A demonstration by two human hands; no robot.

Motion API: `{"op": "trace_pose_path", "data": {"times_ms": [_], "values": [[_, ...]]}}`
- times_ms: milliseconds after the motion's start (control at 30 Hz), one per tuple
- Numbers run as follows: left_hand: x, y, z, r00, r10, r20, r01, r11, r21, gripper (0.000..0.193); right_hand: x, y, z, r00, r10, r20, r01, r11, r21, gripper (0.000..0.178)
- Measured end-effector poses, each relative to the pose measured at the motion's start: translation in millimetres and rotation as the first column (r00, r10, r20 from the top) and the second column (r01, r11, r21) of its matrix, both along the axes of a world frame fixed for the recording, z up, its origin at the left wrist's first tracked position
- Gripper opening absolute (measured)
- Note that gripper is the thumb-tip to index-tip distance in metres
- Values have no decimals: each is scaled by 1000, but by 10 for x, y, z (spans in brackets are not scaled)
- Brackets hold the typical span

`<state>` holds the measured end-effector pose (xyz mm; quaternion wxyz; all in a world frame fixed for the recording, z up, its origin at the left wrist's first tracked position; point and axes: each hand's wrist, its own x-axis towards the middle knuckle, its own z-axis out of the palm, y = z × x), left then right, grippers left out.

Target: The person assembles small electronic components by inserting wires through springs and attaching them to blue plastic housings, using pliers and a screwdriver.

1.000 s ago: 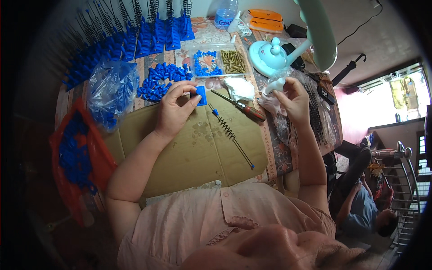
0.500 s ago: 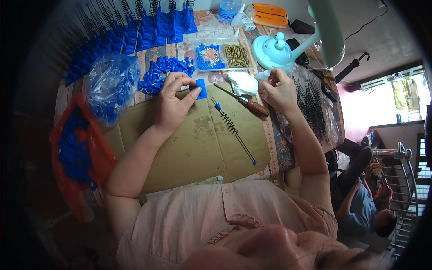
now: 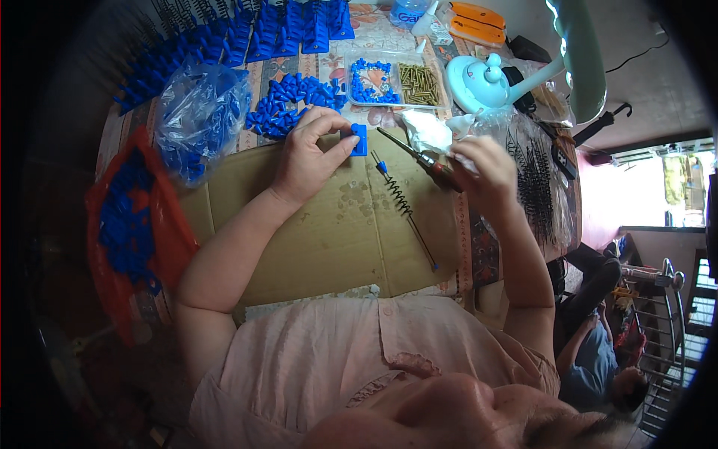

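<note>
Thumb and fingers of my left hand point(image 3: 313, 153) pinch a small blue plastic plate point(image 3: 360, 140) above the cardboard. My right hand point(image 3: 486, 170) is smeared by motion, its fingers curled beside the handle of a screwdriver point(image 3: 434, 165); whether it touches the handle or holds something pale is unclear. A crumpled white tissue point(image 3: 426, 132) lies just beyond the screwdriver, with a small white item point(image 3: 461, 123) against it. Between my hands a black coil spring on a rod point(image 3: 400, 196), with a blue cone near its far end, rests on the cardboard point(image 3: 314, 239).
Beyond my left hand lies a pile of blue cones point(image 3: 295, 101). A clear tray point(image 3: 398, 105) holds blue pieces and brass-coloured pins, beside a mint lamp base point(image 3: 479, 84). Bags of blue parts stand left; bagged black springs point(image 3: 535, 183) lie right. Another person point(image 3: 598, 352) sits farther right.
My right hand has left the white item by the tissue and come nearer me, to the screwdriver handle. My left hand keeps its pinch on the blue plate. The whole view has shifted slightly.
</note>
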<state>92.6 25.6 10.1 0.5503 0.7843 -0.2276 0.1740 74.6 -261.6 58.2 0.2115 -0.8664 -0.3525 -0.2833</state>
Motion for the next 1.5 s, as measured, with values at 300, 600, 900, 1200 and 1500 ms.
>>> {"op": "trace_pose_path", "data": {"times_ms": [300,600,900,1200,1500], "values": [[11,-12,-50,1000,10,-16,-10,1000,-8,13,131,488,-187,916,402,-23,-349,764,-542,42],[10,1,-92,1000,-8,-5,9,998,70,17,266,475,-244,820,569,62,-406,655,-637,17],[-13,-28,-65,999,-7,-42,11,995,96,15,169,376,-134,877,480,-3,-450,820,-354,24],[6,-47,-128,1000,26,14,-28,984,178,14,101,554,-20,892,340,-300,-235,912,336,25],[-23,-39,-93,999,43,9,-44,977,208,14,231,769,-4,911,255,-325,-191,957,216,14]]}}
